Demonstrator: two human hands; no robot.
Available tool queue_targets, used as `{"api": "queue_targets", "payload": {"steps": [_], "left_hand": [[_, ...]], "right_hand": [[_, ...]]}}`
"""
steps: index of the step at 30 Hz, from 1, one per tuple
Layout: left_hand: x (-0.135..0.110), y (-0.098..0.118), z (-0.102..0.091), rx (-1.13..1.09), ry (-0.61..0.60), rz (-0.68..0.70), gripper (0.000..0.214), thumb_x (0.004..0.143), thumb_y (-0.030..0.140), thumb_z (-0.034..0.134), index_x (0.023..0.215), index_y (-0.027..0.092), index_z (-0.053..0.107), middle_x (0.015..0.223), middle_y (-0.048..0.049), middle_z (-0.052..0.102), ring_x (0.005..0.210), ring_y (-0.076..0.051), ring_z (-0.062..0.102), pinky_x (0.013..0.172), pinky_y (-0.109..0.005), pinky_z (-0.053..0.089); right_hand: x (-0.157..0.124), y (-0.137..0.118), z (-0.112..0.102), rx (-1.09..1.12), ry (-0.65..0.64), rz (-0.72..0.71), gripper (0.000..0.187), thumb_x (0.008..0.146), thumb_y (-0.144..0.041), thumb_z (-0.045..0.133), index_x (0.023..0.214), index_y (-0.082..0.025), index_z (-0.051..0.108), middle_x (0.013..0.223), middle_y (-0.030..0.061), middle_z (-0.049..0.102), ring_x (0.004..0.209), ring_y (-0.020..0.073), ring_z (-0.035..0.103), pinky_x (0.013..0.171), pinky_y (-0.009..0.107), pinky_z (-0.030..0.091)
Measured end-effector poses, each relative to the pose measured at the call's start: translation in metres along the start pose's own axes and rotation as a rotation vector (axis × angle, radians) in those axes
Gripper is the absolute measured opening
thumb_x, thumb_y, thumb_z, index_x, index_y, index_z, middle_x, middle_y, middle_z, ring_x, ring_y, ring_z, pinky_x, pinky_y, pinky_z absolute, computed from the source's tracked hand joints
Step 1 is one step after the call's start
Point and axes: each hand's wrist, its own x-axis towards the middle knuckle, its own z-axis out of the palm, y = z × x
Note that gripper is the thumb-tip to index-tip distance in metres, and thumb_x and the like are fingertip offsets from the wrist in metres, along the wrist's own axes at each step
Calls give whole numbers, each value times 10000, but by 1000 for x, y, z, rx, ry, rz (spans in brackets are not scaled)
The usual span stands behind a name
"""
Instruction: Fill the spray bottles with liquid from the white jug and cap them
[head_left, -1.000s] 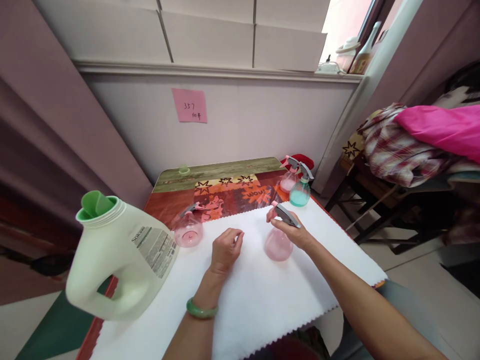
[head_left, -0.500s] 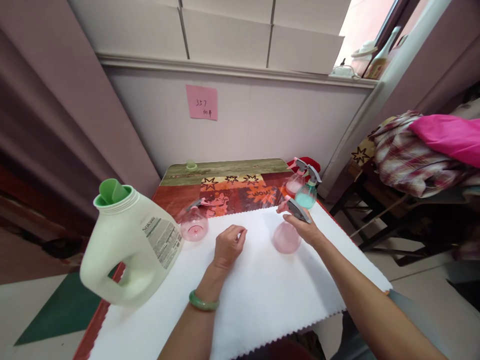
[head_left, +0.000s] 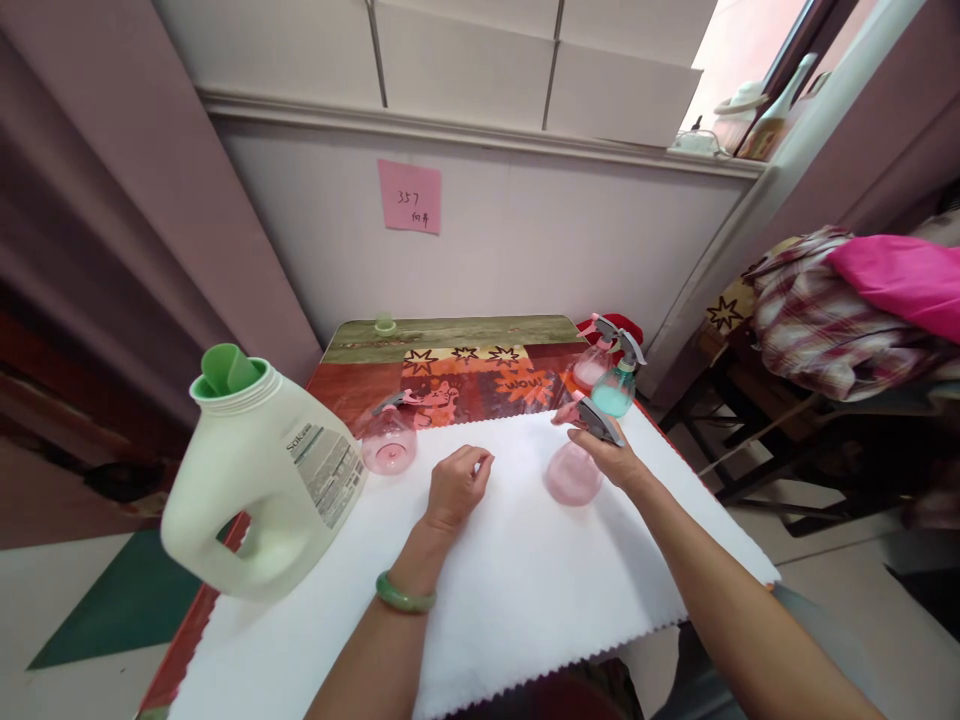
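Note:
A pink spray bottle (head_left: 574, 474) stands on the white cloth (head_left: 540, 580), right of the middle. My right hand (head_left: 606, 450) is wrapped around its neck, under the grey and pink spray head. My left hand (head_left: 459, 485), a green bangle at its wrist, rests on the cloth in a loose fist; nothing shows in it. To its left a second pink spray bottle (head_left: 389, 448) sits at the cloth's far edge. Beyond my right hand stand a teal spray bottle (head_left: 613, 390) with liquid inside and another pink spray bottle (head_left: 591, 366).
A large pale green jug (head_left: 259, 500) stands open at the left, a green piece (head_left: 227, 369) in its mouth. A small green cap (head_left: 385, 324) lies at the table's back edge. A pink note (head_left: 410, 197) hangs on the wall. Clothes (head_left: 810, 310) are piled at the right.
The camera view has shifted slightly. Both hands keep nearly the same place, the right one still around the pink spray bottle's neck.

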Motion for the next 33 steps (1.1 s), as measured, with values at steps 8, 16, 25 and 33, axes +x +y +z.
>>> {"api": "queue_targets", "payload": {"steps": [8, 16, 25, 33], "left_hand": [[-1, -2, 2, 4, -12, -6, 179, 939, 214, 534, 821, 208, 669, 780, -8, 692, 610, -118, 575, 642, -264, 423], [-1, -4, 2, 6, -23, -10, 182, 933, 209, 529, 826, 208, 676, 790, -13, 696, 613, -121, 578, 648, -267, 431], [-1, -3, 1, 5, -33, -17, 183, 935, 218, 532, 820, 209, 674, 779, -11, 692, 604, -120, 569, 644, -272, 430], [-1, -2, 0, 13, -47, -29, 191, 936, 222, 525, 823, 208, 678, 778, -19, 694, 600, -124, 568, 643, -275, 429]], "right_hand": [[-1, 3, 0, -34, 1, -11, 138, 828, -268, 635, 950, -247, 694, 1018, 44, 694, 1041, 245, 635, 1030, 441, 437], [-1, 2, 0, -6, -9, -11, 139, 834, -286, 641, 961, -258, 691, 1012, 46, 686, 1037, 254, 633, 1024, 461, 444], [-1, 3, 0, -17, -12, -16, 156, 832, -281, 640, 976, -257, 694, 1009, 44, 686, 1049, 254, 624, 1029, 464, 438], [0, 1, 0, -44, -17, -35, 117, 838, -321, 643, 917, -253, 696, 967, 42, 692, 1029, 254, 619, 1038, 456, 416]]}}
